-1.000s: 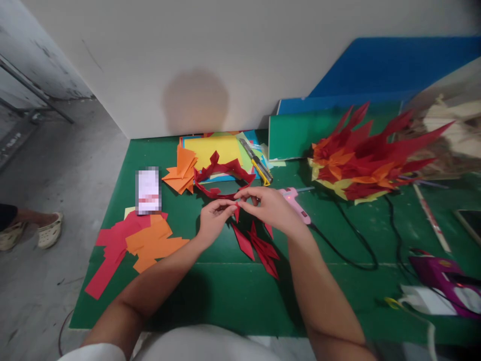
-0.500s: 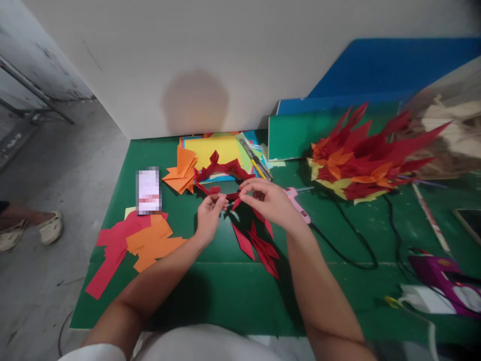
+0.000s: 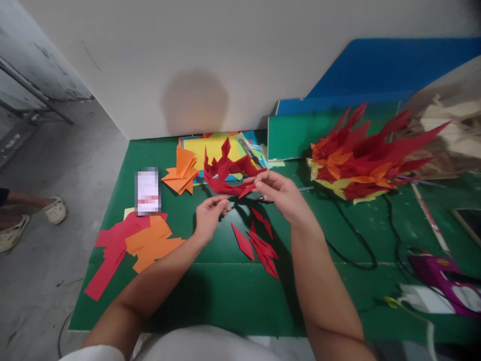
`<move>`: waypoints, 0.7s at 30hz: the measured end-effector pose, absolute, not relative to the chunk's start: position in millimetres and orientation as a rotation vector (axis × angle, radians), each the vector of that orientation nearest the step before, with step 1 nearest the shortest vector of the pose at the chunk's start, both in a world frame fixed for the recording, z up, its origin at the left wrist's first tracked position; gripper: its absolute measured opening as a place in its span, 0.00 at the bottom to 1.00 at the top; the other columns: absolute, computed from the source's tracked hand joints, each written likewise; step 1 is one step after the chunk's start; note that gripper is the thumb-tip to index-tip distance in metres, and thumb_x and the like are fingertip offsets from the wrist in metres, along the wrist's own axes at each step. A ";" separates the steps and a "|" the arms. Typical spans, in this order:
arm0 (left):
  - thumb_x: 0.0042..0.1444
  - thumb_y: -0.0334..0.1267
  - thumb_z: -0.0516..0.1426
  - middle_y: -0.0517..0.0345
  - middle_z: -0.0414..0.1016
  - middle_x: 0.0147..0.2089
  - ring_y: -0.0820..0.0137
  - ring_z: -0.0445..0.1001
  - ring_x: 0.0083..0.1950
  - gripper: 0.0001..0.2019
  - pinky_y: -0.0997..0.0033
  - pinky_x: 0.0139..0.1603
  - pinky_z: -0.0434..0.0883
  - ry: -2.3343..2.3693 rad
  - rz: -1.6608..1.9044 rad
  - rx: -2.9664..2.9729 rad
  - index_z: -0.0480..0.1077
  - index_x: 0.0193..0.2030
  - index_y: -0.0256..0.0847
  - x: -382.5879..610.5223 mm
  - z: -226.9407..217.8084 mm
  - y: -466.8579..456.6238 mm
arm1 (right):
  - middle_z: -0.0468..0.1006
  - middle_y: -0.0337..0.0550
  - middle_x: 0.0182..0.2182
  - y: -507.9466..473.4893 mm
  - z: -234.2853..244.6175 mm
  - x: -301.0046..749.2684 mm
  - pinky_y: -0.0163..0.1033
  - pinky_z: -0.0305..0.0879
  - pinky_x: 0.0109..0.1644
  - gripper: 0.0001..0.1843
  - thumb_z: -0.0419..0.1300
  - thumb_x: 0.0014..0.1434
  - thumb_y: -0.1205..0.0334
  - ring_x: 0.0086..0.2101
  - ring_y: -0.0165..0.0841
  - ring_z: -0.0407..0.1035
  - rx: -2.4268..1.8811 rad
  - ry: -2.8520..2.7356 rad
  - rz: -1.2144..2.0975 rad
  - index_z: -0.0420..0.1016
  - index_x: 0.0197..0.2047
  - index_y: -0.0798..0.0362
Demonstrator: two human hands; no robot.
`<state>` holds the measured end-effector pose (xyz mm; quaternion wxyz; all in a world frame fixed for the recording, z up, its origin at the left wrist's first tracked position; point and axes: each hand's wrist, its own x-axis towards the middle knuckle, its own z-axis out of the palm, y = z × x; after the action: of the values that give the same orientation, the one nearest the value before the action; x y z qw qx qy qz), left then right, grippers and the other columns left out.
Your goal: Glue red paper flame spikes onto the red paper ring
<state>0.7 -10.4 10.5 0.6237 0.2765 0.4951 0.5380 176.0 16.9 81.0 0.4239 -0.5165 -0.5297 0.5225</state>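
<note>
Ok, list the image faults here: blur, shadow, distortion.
Head view: a pixelated patch hides something on the mat; a soft round shadow falls on the wall; the right edge smears, blurring the wooden piece; the hands and red paper ring stay fairly sharp.

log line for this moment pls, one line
right hand: lifts spiky red folded-paper ring | left hand: open, fingertips beside ring, contact unclear | loose red paper points: on green mat

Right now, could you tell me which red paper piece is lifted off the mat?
The spiky red paper ring, pinched by the right hand; the others lie flat.
</note>
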 end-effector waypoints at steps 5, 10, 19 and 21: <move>0.48 0.46 0.64 0.48 0.80 0.40 0.74 0.75 0.24 0.19 0.76 0.23 0.67 1.071 1.101 0.572 0.71 0.42 0.35 2.4 12.9 -9.4 | 0.80 0.45 0.40 16.5 85.9 178.4 0.36 0.68 0.36 0.16 0.65 0.50 0.48 0.34 0.32 0.73 -1.301 -1.265 1.374 0.69 0.31 0.51; 0.51 0.42 0.64 0.43 0.74 0.53 0.71 0.79 0.34 0.16 0.78 0.26 0.68 0.967 1.039 0.456 0.68 0.42 0.35 4.5 16.2 -9.2 | 0.81 0.46 0.39 15.8 87.1 176.5 0.36 0.68 0.37 0.16 0.65 0.51 0.49 0.33 0.31 0.73 -1.299 -1.265 1.435 0.68 0.30 0.51; 0.44 0.39 0.68 0.63 0.73 0.30 0.79 0.73 0.31 0.16 0.81 0.29 0.65 0.899 1.151 0.305 0.67 0.34 0.37 3.5 11.6 -6.1 | 0.81 0.45 0.36 12.5 92.5 175.2 0.34 0.66 0.34 0.15 0.67 0.49 0.52 0.30 0.29 0.72 -1.223 -1.175 1.506 0.69 0.30 0.52; 0.42 0.39 0.69 0.65 0.72 0.27 0.81 0.71 0.28 0.17 0.81 0.27 0.63 0.930 1.173 0.328 0.67 0.33 0.37 3.4 11.2 -5.3 | 0.81 0.45 0.37 11.2 94.4 174.8 0.33 0.63 0.29 0.14 0.67 0.49 0.53 0.25 0.26 0.67 -1.232 -1.191 1.452 0.69 0.30 0.52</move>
<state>3.4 -5.3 11.2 0.7206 0.1486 0.4207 0.5307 174.8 11.2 94.4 0.4327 -0.4945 -0.4780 0.5828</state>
